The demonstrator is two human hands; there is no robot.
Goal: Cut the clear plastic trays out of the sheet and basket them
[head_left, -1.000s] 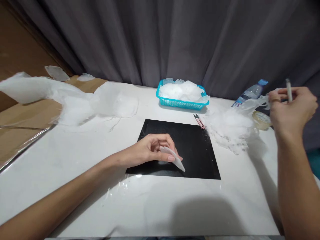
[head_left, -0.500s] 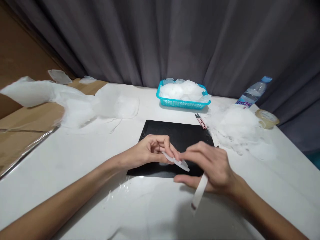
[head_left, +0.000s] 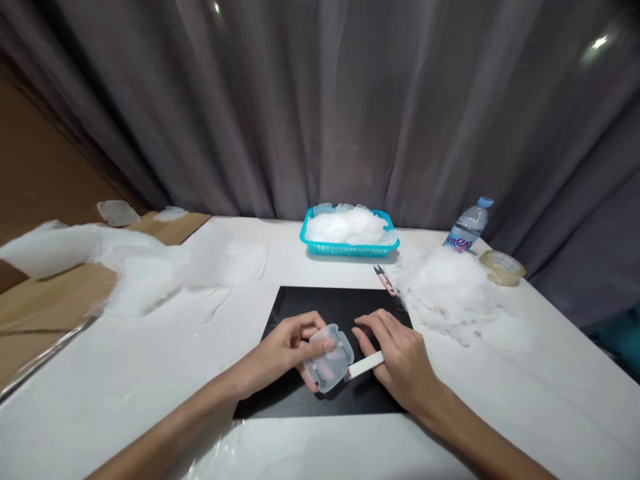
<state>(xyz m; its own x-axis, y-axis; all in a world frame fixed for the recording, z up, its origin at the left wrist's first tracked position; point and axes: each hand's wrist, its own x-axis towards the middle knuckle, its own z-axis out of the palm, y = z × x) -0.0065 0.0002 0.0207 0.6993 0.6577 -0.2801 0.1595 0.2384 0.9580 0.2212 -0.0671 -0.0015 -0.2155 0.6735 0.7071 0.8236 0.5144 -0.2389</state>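
My left hand grips a translucent plastic piece, roughly square with notched edges, thumb on its upper face and fingers behind it. My right hand is closed around a slim white-handled tool; its tip points left and is close to the piece's right edge. Whether the tip touches the piece I cannot tell. Both hands are over a black mat on the white table.
A turquoise basket holds white fluffy stuffing and clear pieces. Right of it are pink-handled thread snips, a stuffing heap, a water bottle and a tape roll. White batting spreads over cardboard at left.
The plastic piece has turned from edge-on to face-up in my left hand. My right hand has swung the white tool's tip from pointing down toward me to leftward, beside the piece. The view tilted up.
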